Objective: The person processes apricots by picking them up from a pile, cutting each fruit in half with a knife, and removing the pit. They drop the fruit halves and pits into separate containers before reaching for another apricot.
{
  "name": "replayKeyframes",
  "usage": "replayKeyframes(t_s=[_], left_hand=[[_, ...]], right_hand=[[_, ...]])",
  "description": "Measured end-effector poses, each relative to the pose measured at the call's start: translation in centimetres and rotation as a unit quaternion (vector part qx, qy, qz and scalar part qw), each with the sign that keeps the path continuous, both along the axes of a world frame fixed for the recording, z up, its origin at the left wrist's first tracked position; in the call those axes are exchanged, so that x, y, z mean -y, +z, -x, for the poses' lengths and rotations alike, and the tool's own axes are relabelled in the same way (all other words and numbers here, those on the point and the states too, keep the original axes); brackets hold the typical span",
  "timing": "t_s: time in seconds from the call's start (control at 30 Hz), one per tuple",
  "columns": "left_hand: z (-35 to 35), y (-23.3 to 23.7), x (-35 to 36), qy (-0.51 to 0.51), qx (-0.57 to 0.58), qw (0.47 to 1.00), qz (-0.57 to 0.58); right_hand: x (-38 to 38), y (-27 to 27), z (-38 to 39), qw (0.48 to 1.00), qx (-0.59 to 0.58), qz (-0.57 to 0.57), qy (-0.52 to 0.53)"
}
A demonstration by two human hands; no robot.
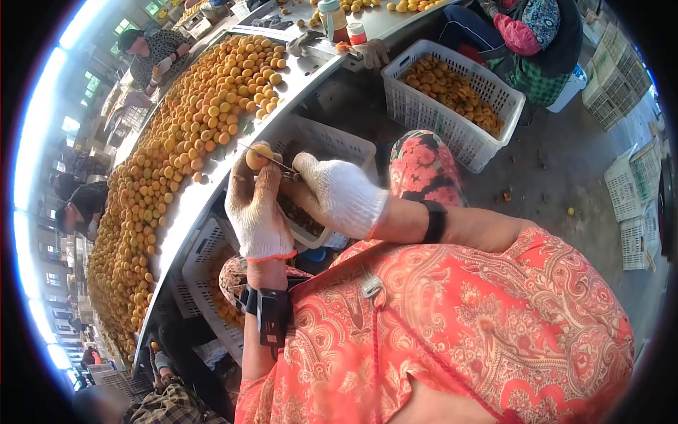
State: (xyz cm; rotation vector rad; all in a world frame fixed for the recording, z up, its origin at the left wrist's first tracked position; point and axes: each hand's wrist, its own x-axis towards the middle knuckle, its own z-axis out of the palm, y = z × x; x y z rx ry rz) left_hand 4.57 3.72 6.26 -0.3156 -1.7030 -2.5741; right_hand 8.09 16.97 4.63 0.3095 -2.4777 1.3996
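Note:
My left hand [258, 220], in a white knitted glove with soiled fingers, is closed around an orange-yellow apricot [259, 157]. My right hand [345, 194], gloved the same way, grips a thin-bladed metal tool [286, 168]. Its blade lies against the apricot, and its exact kind is partly hidden by my fingers. Both hands are close together at the edge of the metal table [185, 212], above crates. A long heap of apricots [191, 127] covers much of the tabletop beyond my left hand.
Below my hands stands a light plastic crate [346, 145]; another crate [205, 258] with orange pieces is beside it. A white crate [452, 145] of apricot pieces stands right. A jar [333, 21] and gloves [371, 53] lie on the table. Other people sit nearby.

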Motion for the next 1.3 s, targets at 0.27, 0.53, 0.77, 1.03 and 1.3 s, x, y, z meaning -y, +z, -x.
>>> replayKeyframes(t_s=[0.27, 0.53, 0.77, 1.03, 1.3], left_hand=[[-0.5, 0.9, -1.4, 0.010, 0.077, 0.997, 0.018], [0.1, -0.4, -0.9, -0.035, 0.107, 0.992, -0.064], [2.0, -2.3, -0.1, 0.001, 0.116, 0.989, -0.091], [0.5, -1.4, 0.0, -0.038, 0.053, 0.994, -0.088], [-1.1, -1.0, -0.3, 0.007, 0.091, 0.996, 0.005]], right_hand=[[0.1, -0.3, 0.7, 0.997, -0.063, -0.014, -0.044], [0.1, -0.1, 0.7, 1.000, 0.005, -0.009, 0.000], [0.3, -0.9, 1.1, 1.000, -0.005, -0.004, 0.007], [-0.5, 1.6, 2.3, 0.983, -0.149, 0.095, -0.056], [1.2, 2.8, 3.0, 0.988, -0.128, 0.052, -0.062]])
